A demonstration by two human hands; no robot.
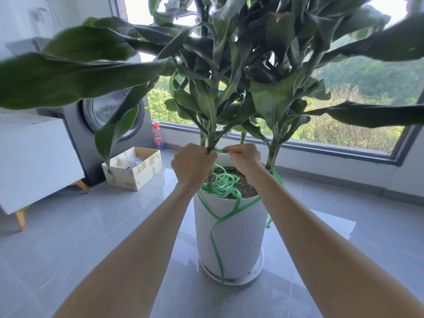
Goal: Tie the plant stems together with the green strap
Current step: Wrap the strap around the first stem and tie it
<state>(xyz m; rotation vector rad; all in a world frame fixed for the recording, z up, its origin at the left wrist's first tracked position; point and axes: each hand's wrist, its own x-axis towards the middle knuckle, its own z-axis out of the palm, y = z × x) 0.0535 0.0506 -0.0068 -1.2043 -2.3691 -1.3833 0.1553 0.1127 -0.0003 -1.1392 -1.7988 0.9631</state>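
Note:
A tall leafy plant grows from a white ribbed pot (231, 235) on the floor. My left hand (191, 165) grips the left stems (211, 138) just above the soil. My right hand (244, 158) pinches the green strap (220, 151) where it runs across from those stems. More of the strap lies coiled on the soil (223, 182), and loops hang over the pot's rim and down its front to the floor. Another stem (273, 154) rises at the pot's right side, outside both hands.
An open cardboard box (133, 167) sits on the tiled floor to the left, with a washing machine (107, 120) behind it. A red and blue bottle (157, 136) stands by the window sill. A white cabinet (34, 157) is at far left. Long leaves hang overhead.

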